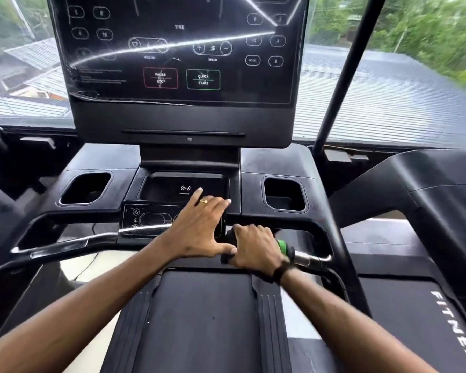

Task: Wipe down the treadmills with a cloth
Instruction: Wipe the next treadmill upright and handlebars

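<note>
The right hand grips a dark cloth on the treadmill handlebar, mid-wipe. The left hand rests flat, fingers straight, on the small control panel. Next, probably sliding the cloth along the bar.

The treadmill in the middle of the frame is black all over, its console screen marked with white symbols, a red-outlined pause box and a green-outlined quick-start box. A bright green cloth shows at centre right. The ring is gold.
</note>
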The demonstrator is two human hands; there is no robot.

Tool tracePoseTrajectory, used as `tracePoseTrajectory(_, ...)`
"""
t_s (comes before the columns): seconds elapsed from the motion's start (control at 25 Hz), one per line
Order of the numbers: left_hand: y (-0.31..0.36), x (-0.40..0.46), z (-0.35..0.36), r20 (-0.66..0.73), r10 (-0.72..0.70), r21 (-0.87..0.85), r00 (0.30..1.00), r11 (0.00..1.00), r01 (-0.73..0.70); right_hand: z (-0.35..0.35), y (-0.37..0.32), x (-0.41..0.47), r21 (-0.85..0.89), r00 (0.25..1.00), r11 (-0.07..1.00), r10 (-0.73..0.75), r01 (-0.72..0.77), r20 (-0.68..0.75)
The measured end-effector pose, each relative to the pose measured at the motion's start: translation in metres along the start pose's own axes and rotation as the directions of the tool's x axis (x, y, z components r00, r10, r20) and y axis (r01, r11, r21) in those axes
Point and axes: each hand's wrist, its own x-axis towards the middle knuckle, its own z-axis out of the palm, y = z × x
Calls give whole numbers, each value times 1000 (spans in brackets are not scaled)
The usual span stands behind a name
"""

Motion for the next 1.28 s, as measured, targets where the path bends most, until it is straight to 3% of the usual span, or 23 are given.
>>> tracePoseTrajectory(0.08, 2, 4, -3, 60, 34, 68, 998, 997, -38, 14, -3, -16, -96, 992, 995, -36, 25, -120)
tracePoseTrajectory(0.12, 3, 5, -5, 86, 52, 119, 995, 991, -62, 10, -1, -12, -93, 998, 995, -39, 34, -56)
tracePoseTrajectory(0.24, 12, 8, -7, 162, 65, 279, 985, 954, -109, -18, 16, 15, 141, 961, 989, 0, -41, 276)
tracePoseTrajectory(0.28, 15, 8, -6, 177, 54, 313, 983, 943, -108, -19, 17, 17, 177, 953, 982, 8, -65, 303)
tracePoseTrajectory(0.32, 18, 8, -6, 182, 41, 337, 982, 936, -101, -18, 15, 12, 175, 968, 982, 28, -74, 250)
tracePoseTrajectory(0.44, 21, 7, -4, 150, 9, 354, 989, 933, -62, 15, 5, -21, -50, 992, 998, 20, -27, -124)
tracePoseTrajectory(0.48, 22, 7, -3, 134, 8, 350, 991, 935, -54, 16, 7, -24, -74, 989, 997, 12, -24, -149)
tracePoseTrajectory(0.52, 23, 7, -3, 120, 11, 351, 993, 935, -52, 8, 12, -20, -41, 995, 999, 9, -13, -97)
tracePoseTrajectory(0.64, 26, 9, -1, 85, 16, 365, 996, 930, -46, -22, 26, 0, 158, 968, 984, 39, -80, 246)
tracePoseTrajectory(0.68, 27, 9, -1, 80, 14, 371, 997, 928, -43, -22, 26, -1, 167, 970, 982, 49, -91, 237)
tracePoseTrajectory(0.8, 27, 8, 0, 84, -9, 376, 996, 926, -24, 12, 19, -27, -24, 993, 997, 65, -67, -98)
tracePoseTrajectory(0.84, 28, 9, 0, 89, -15, 378, 996, 926, -20, 18, 19, -32, -64, 988, 996, 54, -64, -143)
tracePoseTrajectory(0.88, 29, 10, -1, 97, -17, 380, 995, 925, -21, 15, 24, -31, -74, 991, 996, 47, -56, -125)
tracePoseTrajectory(1.0, 32, 11, -2, 116, -24, 388, 993, 921, -24, -18, 42, -15, 112, 980, 990, 68, -89, 185)
tracePoseTrajectory(1.04, 33, 12, -2, 116, -28, 393, 993, 919, -20, -19, 45, -15, 139, 972, 985, 73, -106, 223)
tracePoseTrajectory(1.08, 34, 12, -2, 118, -38, 398, 992, 917, -12, -15, 44, -19, 131, 982, 985, 87, -110, 169)
tracePoseTrajectory(1.2, 34, 12, -3, 132, -52, 419, 990, 908, -8, 23, 42, -51, -13, 969, 996, 86, -91, -232)
tracePoseTrajectory(1.28, 35, 13, -3, 128, -46, 423, 991, 906, -12, 22, 59, -60, -40, 972, 994, 91, -101, -215)
